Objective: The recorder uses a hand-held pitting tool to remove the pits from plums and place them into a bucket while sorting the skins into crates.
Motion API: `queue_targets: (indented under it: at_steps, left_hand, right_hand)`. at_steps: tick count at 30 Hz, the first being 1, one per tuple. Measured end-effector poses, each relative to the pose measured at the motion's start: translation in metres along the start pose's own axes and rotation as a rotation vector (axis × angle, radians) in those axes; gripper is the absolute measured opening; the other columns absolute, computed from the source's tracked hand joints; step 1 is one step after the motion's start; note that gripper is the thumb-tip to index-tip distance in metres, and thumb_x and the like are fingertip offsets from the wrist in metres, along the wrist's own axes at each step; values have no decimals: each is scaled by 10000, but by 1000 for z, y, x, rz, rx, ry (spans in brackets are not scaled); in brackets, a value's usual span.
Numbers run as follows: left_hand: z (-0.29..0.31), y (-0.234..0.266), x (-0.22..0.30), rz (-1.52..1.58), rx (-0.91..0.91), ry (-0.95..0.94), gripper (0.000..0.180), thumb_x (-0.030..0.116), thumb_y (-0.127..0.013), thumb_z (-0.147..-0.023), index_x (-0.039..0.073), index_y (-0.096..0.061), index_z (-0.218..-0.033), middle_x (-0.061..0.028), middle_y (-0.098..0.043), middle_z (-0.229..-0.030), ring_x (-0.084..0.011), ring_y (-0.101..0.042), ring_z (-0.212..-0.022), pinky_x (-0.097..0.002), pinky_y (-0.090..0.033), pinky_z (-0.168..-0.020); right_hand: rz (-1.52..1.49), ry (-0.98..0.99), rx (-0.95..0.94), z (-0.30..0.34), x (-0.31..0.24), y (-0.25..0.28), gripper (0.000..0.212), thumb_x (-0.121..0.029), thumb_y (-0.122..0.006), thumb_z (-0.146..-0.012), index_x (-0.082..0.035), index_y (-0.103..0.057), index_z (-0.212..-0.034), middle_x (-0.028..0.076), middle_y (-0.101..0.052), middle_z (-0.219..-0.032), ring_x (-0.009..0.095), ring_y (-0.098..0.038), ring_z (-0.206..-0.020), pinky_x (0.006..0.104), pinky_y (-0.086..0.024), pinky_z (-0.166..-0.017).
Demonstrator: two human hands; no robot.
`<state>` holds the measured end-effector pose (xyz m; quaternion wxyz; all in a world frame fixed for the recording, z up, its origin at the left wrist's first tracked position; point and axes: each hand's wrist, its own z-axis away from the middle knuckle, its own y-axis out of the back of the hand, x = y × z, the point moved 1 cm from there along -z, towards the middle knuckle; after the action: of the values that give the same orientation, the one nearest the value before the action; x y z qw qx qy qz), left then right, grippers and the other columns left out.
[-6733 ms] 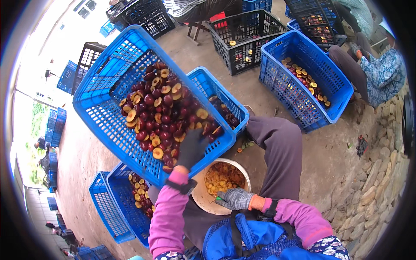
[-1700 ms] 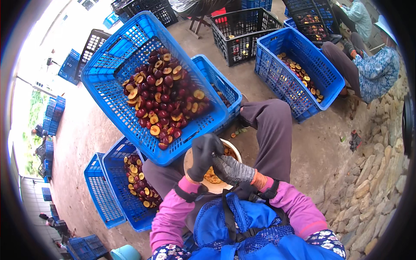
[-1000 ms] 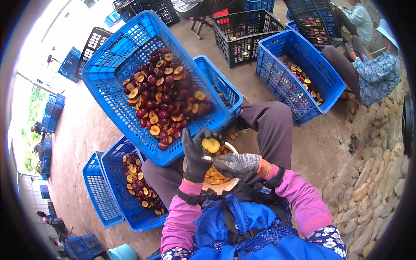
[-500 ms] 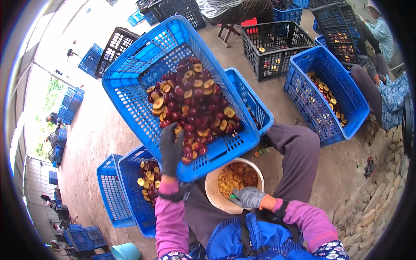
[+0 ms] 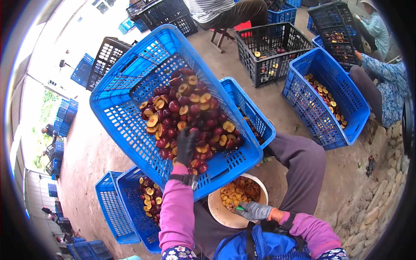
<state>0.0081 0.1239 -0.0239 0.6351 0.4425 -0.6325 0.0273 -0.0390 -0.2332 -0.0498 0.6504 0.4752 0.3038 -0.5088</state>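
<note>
A large blue crate [image 5: 130,115] rests tilted in front of me, holding dark red plums [image 5: 208,125], some whole and some cut to show yellow flesh. My left hand [image 5: 186,146], in a dark glove, reaches into it with fingers bent around a plum at their tips; the fingertips are partly hidden. Between my legs stands a white bucket [image 5: 216,212] with yellow-brown fruit bits [image 5: 240,190] inside. Over its near rim, my right hand [image 5: 255,211], in a grey glove, is closed on a small green-handled tool [image 5: 239,208], whose working end I cannot make out.
Another blue crate [image 5: 151,238] with cut plums stands at my left, beside a further blue crate [image 5: 108,208]. One more [image 5: 268,125] sits under the big crate's right side. A black crate [image 5: 277,60] and a blue crate [image 5: 303,104] stand beyond, near seated people. Stones line the right.
My left hand has moved right and deeper among the plums, its fingers now bent there. The right hand stays at the bucket with the tool. The view has shifted slightly.
</note>
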Motion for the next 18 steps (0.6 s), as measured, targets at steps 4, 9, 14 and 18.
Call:
queue_targets:
  at_steps: [4,9,14,18]
  left_hand:
    - [58,-6,91,891,-19,223,394,375,-378,-947,51,-509,-1129,-48,-590,-942,-109,-568,-722,-222,-440,-610]
    - [142,-20,155,674,-118,7,393,347,-368,-955,28,-439,-1173,-54,-558,-881,-94,-563,-722,-196,-443,-573]
    - [182,-32,188,454,-84,-73,422,-117,-582,-741,-25,-405,-1114,-113,-560,-948,-199,-583,-870,-283,-488,-729]
    - [198,-35,186,261,-128,-238,545,-176,-497,-684,-46,-361,-1196,-141,-557,-970,-257,-577,-905,-335,-453,-827]
  right_hand:
    - [-101,132,361,2,18,-1,316,-288,-386,-929,-48,-529,-1077,166,-593,-769,281,-591,-632,358,-462,-574]
    - [348,441,732,20,-49,61,342,-110,-496,-845,-8,-482,-1171,210,-590,-983,349,-591,-833,400,-477,-728]
    - [176,233,608,41,-93,73,365,-197,-514,-881,2,-475,-1185,227,-589,-985,372,-584,-877,416,-476,-726]
    - [203,140,586,55,-104,73,392,-283,-514,-880,5,-504,-1145,255,-592,-909,390,-594,-754,440,-473,-651]
